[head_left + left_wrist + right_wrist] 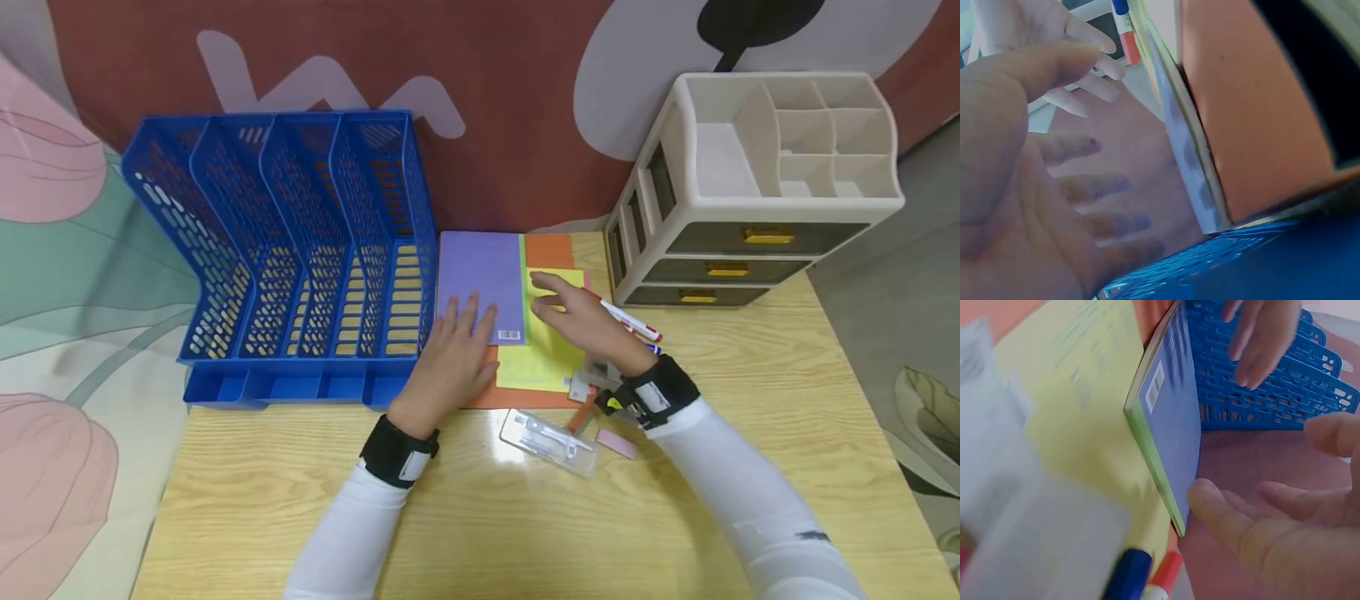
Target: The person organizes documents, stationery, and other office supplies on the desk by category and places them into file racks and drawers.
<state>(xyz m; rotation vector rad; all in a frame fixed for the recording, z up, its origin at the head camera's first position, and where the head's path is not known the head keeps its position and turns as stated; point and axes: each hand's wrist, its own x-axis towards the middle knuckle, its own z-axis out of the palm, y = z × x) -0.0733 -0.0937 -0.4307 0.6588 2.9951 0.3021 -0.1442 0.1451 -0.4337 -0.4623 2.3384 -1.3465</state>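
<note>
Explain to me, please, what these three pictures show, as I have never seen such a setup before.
There is no machine here, only a person working with two bare hands. The large picture comes from a camera on the head, looking down; the other two come from cameras on the left and right wrists.

On the wooden table, a purple notebook overlaps a yellow booklet, with orange paper or a cover beneath. Around them are a blue file rack, a white drawer organizer, a clear plastic case, a pink block and a red-capped marker.

The left hand and right hand are open above the notebook and booklet, holding nothing.
</note>
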